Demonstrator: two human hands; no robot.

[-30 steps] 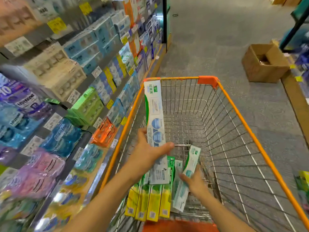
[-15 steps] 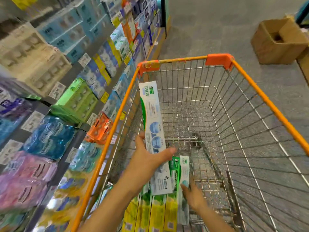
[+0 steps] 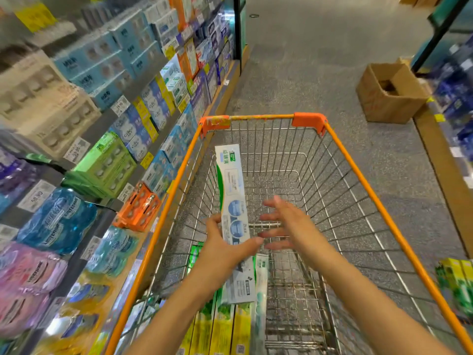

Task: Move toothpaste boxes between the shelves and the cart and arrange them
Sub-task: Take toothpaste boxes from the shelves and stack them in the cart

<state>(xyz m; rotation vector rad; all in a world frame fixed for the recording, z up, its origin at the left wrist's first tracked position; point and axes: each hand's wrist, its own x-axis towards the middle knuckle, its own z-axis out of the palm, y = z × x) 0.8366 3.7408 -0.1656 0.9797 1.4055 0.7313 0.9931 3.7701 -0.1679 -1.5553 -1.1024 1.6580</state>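
Toothpaste box (image 3: 234, 213), white-blue: gripped in left hand (image 3: 225, 248) over cart (image 3: 358, 172), near left rim (long axis upright). Right hand (image 3: 286, 224): fingers spread, grasping nothing.

Upper-left shelves (image 3: 76, 80) motion-blurred; box print and price tags unreadable. Held white toothpaste box (image 3: 234, 201): small print illegible, middle covered by left hand (image 3: 225, 248). Yellow-green boxes (image 3: 220, 326) in cart (image 3: 256, 117) cut off by bottom edge, upper ends hidden behind held box and left forearm. Right hand (image 3: 286, 224) smeared by motion, fingers indistinct. Cardboard box (image 3: 389, 93) contents too dark. Lower-right green-yellow packs (image 3: 458, 285) cropped by right edge.
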